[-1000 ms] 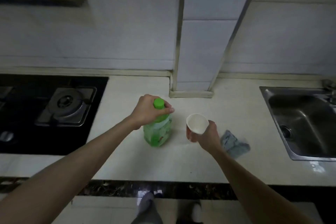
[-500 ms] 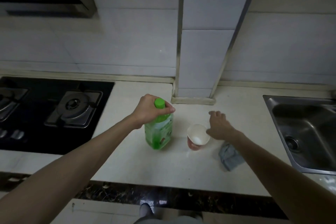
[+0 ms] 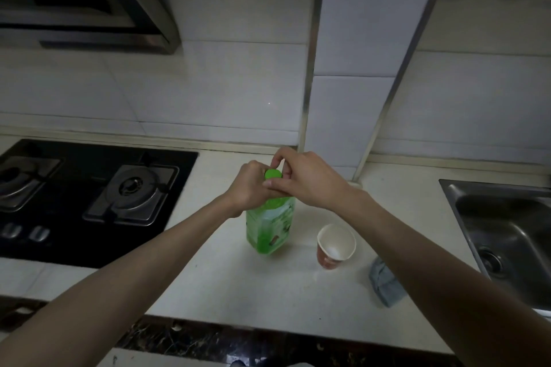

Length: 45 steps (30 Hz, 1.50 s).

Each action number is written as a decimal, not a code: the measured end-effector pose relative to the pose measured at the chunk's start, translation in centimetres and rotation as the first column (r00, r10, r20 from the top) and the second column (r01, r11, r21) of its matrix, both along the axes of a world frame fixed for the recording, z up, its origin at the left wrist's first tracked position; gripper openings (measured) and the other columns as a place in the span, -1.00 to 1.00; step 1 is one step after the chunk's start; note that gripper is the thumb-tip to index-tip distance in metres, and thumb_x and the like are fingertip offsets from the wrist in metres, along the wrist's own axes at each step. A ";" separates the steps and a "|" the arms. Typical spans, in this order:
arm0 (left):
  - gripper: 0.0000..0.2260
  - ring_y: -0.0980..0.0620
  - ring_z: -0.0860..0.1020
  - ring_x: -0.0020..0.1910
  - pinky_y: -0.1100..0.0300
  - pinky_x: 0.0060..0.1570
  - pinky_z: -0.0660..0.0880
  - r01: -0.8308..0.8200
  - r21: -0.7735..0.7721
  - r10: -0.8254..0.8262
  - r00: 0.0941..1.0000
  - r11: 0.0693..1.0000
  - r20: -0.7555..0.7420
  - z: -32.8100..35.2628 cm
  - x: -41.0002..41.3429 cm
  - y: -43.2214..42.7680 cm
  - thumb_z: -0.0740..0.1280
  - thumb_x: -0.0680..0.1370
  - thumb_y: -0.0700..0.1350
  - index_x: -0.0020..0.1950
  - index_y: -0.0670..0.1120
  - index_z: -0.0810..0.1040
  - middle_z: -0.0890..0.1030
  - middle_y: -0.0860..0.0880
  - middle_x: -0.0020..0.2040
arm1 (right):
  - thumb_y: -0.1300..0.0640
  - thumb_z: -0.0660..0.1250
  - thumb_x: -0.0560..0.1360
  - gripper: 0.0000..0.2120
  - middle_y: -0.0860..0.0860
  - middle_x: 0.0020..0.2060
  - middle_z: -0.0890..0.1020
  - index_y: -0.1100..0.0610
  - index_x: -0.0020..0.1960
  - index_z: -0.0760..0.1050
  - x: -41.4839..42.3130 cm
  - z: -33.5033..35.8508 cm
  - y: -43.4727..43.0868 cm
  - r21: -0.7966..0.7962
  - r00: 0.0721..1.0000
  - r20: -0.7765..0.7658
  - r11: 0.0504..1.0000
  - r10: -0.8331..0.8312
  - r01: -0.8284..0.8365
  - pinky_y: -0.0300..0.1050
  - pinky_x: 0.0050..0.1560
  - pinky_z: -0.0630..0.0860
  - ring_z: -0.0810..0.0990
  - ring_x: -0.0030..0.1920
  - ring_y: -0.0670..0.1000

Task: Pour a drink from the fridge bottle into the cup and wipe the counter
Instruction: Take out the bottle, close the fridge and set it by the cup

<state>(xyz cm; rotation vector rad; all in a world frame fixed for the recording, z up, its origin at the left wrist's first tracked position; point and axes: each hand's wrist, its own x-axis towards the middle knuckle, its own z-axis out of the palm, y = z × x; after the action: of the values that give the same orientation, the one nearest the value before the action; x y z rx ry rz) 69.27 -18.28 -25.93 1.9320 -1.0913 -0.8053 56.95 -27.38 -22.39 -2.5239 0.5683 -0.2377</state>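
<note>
A green bottle [image 3: 269, 228] with a green cap [image 3: 273, 174] stands upright on the pale counter [image 3: 238, 283]. My left hand [image 3: 249, 188] grips its neck just below the cap. My right hand [image 3: 301, 177] reaches over from the right and its fingers curl round the cap. A paper cup [image 3: 335, 246], white inside and reddish outside, stands empty-looking on the counter to the right of the bottle, apart from it. A blue-grey cloth [image 3: 384, 286] lies crumpled right of the cup, partly hidden by my right forearm.
A black gas hob [image 3: 89, 197] with two burners fills the counter's left. A steel sink [image 3: 507, 235] is set in at the right. A tiled pillar [image 3: 351, 98] juts out behind the bottle, and a range hood [image 3: 89, 9] hangs at upper left.
My right hand set the cup down, let go of it and moved left to the bottle cap. My left hand has stayed on the bottle's neck. The view has tilted up.
</note>
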 end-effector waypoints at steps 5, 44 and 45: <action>-0.67 0.17 0.48 -0.43 0.28 -0.37 0.43 0.020 -0.037 -0.020 1.000 0.999 -0.006 0.9 0.2 0.8 0.58 0.32 -0.23 -0.54 0.03 0.55 0.50 0.10 -0.50 | -0.18 0.35 0.48 -0.62 0.00 -0.28 0.63 0.08 0.11 0.44 0.3 0.2 0.5 0.001 1.000 0.010 1.000 0.018 -0.018 0.02 -0.13 0.54 0.57 -0.20 -0.03; -0.05 0.18 0.52 0.25 0.20 0.17 0.54 -0.229 -0.306 0.192 0.970 0.924 -0.146 -3.3 1.7 7.7 0.67 0.21 -0.07 0.43 0.10 0.16 0.49 0.10 0.28 | -0.02 0.46 0.25 -0.61 0.09 -0.50 0.47 0.35 -0.27 0.61 6.5 6.0 5.8 0.224 0.878 0.202 0.893 -0.435 0.391 -0.14 -0.45 0.34 0.44 -0.47 0.01; -0.06 0.19 0.52 0.24 0.22 0.15 0.54 -0.259 -0.305 0.223 0.964 0.917 -0.147 -3.6 1.3 7.6 0.67 0.21 -0.06 0.43 0.09 0.17 0.51 0.11 0.26 | -0.03 0.45 0.24 -0.60 0.07 -0.50 0.43 0.35 -0.27 0.60 6.6 6.3 5.7 0.229 0.870 0.217 0.890 -0.442 0.395 -0.17 -0.44 0.31 0.40 -0.47 -0.01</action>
<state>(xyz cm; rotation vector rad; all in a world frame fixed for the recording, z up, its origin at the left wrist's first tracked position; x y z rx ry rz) 70.60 -10.73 -29.53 1.6831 -0.8378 -0.5502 63.54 -21.69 -16.10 -2.1225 0.9799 -0.6439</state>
